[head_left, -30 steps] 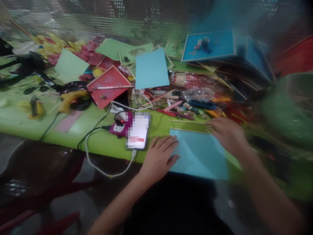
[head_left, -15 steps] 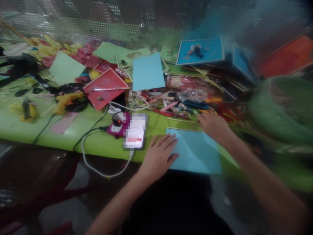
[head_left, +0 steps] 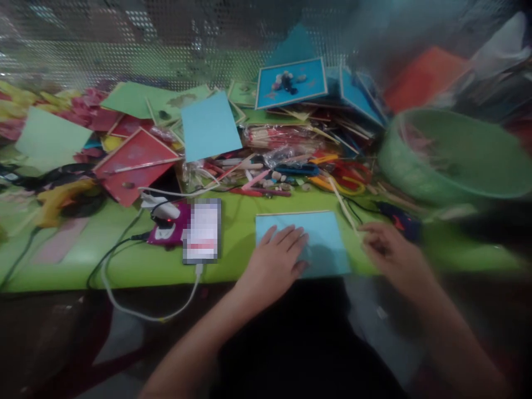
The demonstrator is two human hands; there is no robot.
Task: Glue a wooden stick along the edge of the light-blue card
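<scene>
A light blue sheet (head_left: pixel 326 244) lies at the front edge of the green table (head_left: pixel 233 221), with a thin wooden stick (head_left: pixel 291 213) along its far edge. Spread flat, my left hand (head_left: pixel 280 252) rests on the left part of this sheet. To the right of the sheet, my right hand (head_left: pixel 384 246) pinches the near end of another wooden stick (head_left: pixel 344 206), which slants up and away to the left. Its far end is near the orange-handled scissors (head_left: pixel 353 183).
A phone (head_left: pixel 202 230) on a cable lies beside a purple power strip (head_left: pixel 168 230) at left. Further left is a yellow glue gun (head_left: pixel 62 199). A green basin (head_left: pixel 453 155) stands at right. Pens, stones, and framed coloured sheets fill the back.
My right hand has moved from the pile behind the sheet to the sheet's right side, and now holds a stick. The view has turned right. My left hand stays on the sheet.
</scene>
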